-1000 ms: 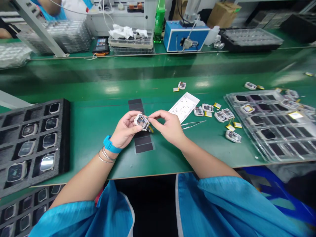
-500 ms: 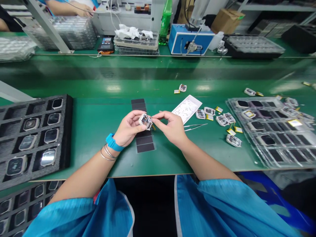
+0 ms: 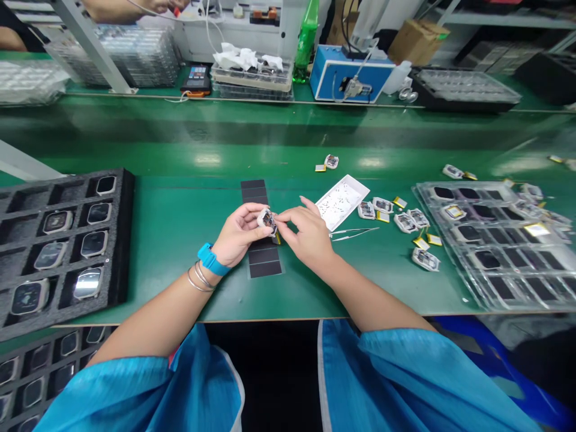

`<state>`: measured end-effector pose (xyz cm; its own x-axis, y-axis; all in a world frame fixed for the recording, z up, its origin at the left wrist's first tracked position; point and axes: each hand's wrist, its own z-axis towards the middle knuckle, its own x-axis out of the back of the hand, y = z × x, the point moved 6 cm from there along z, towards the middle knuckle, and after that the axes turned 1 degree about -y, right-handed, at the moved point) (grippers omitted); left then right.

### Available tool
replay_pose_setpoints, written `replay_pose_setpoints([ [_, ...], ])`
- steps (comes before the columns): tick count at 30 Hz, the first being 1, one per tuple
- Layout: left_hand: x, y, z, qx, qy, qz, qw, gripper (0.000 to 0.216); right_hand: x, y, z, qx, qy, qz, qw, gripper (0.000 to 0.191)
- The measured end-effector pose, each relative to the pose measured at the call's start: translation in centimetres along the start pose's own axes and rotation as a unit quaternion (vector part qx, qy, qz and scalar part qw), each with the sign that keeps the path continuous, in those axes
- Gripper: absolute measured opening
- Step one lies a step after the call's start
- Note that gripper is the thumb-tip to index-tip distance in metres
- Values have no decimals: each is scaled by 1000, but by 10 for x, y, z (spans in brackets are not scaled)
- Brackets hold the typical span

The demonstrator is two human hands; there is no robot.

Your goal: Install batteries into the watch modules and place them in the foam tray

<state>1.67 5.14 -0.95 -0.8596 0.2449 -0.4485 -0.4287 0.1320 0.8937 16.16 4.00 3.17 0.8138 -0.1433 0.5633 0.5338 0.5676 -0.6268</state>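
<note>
My left hand [image 3: 238, 234] grips a small white watch case [image 3: 266, 219] with its open inside facing up, held just above a strip of dark rectangular pads [image 3: 260, 231] on the green bench. My right hand [image 3: 306, 235] meets the case from the right, thumb and forefinger pinched at its edge, the other fingers raised. A small yellow part [image 3: 278, 238] hangs under the case. What the pinch holds is too small to make out.
Tweezers [image 3: 355, 233] and a white parts dish [image 3: 342, 193] lie right of my hands, with several loose watch cases [image 3: 405, 221]. A clear compartment tray [image 3: 499, 240] fills the right side. A black foam tray [image 3: 63, 246] of watches sits left. Another person's arm [image 3: 117, 8] shows far back.
The case has been turned more on edge in my left hand. My right hand's pinch stays at it, with the outer fingers lifted and spread more.
</note>
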Motion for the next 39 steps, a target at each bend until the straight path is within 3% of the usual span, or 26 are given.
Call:
replay_pose_setpoints([
  [3, 4, 2, 1, 7, -6, -2, 1000, 50, -7, 16, 2, -72, -29, 140, 987, 12],
  [7, 16, 10, 6, -15, -6, 9, 1000, 51, -32, 31, -2, -209, -156, 379, 888, 48],
  [9, 22, 12, 9, -19, 3, 4, 1000, 51, -40, 33, -7, -267, -210, 403, 850, 43],
  [12, 27, 13, 12, -12, 11, -7, 1000, 49, -35, 35, -9, -323, -217, 407, 826, 31],
  [17, 23, 9, 11, 23, 4, -33, 999, 50, -13, 25, 0, -298, -217, 469, 803, 34],
  [20, 17, 2, 8, 63, -18, -36, 997, 49, -6, 18, 4, -237, -209, 463, 828, 37],
  [24, 4, -11, 2, 128, -78, -31, 988, 47, 6, 16, 8, -129, -86, 296, 942, 28],
  [26, -1, -14, 0, 153, -104, -43, 982, 46, 9, 10, 8, -66, -44, 224, 971, 25],
  [31, -5, -15, -2, 195, -98, -53, 974, 39, 6, 7, 7, -17, -32, 141, 989, 19],
  [39, -4, -15, 2, 180, -6, 15, 983, 23, -5, 10, 9, 8, -30, 80, 996, 16],
])
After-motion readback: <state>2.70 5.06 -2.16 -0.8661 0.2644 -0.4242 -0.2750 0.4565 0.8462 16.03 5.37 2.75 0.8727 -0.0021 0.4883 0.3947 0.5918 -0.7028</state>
